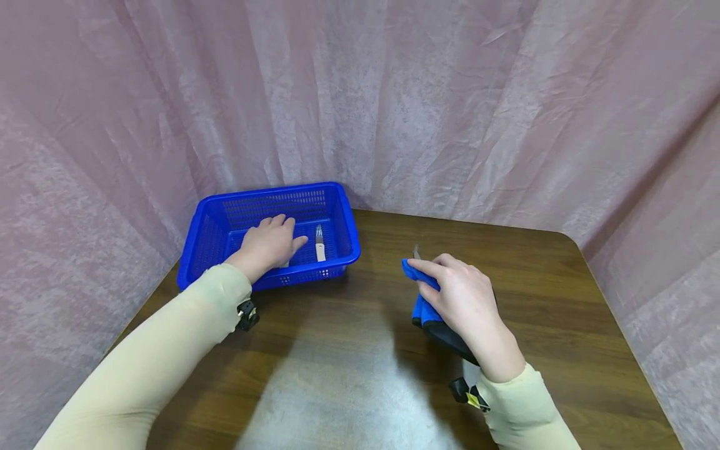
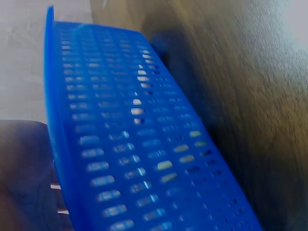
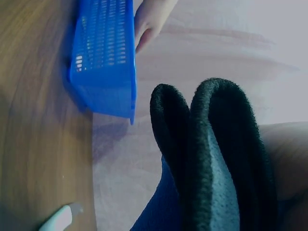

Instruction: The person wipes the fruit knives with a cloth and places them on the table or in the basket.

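Observation:
My left hand [image 1: 267,245] reaches into a blue plastic basket [image 1: 353,253], fingers extended and thumb held out. Beneath the palm a pale sliver shows, its kind hidden. To the right of that thumb, a small utensil with a white handle [image 1: 320,252] and a slim metal head lies on the basket floor. My right hand [image 1: 461,294] pinches a folded blue cloth [image 1: 425,306] with black edging [image 3: 221,91]. A narrow metal tip [image 1: 416,251] pokes out past the cloth; what it belongs to is covered.
The basket stands at the back left of the brown wooden table [image 1: 360,325]. Pink curtains [image 1: 394,112] hang behind and at both sides. In the right wrist view, a white-handled object [image 3: 60,219] with a short grey end appears low on the left, against the table.

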A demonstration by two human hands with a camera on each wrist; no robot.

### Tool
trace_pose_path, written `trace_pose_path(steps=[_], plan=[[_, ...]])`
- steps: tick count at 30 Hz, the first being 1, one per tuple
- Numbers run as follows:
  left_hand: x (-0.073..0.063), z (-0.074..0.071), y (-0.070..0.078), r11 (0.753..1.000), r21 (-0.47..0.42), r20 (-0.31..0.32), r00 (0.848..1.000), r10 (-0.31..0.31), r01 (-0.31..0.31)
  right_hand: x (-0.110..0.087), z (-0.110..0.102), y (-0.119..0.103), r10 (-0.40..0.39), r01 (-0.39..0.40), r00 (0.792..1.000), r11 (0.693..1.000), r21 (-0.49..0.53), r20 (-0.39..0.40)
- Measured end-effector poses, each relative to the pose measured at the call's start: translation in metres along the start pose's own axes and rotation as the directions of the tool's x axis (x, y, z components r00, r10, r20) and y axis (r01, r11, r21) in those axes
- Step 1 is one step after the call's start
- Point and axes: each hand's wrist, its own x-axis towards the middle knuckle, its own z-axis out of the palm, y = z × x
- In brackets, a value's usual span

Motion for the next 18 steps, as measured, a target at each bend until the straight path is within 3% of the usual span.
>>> trace_pose_path(steps=[9, 18], plan=[[-0.005, -0.003, 0.015, 0.998, 0.013, -0.074, 0.996, 0.055, -0.054, -0.006, -0.005, 0.017, 0.033, -0.032, 0.999, 0.999, -0.017, 0.004], [-0.016, -0.008, 0.032, 0.99, 0.053, -0.17, 0.976, 0.137, -0.13, -0.016, -0.009, 0.035, 0.088, -0.088, 0.996, 0.996, -0.024, 0.014]])
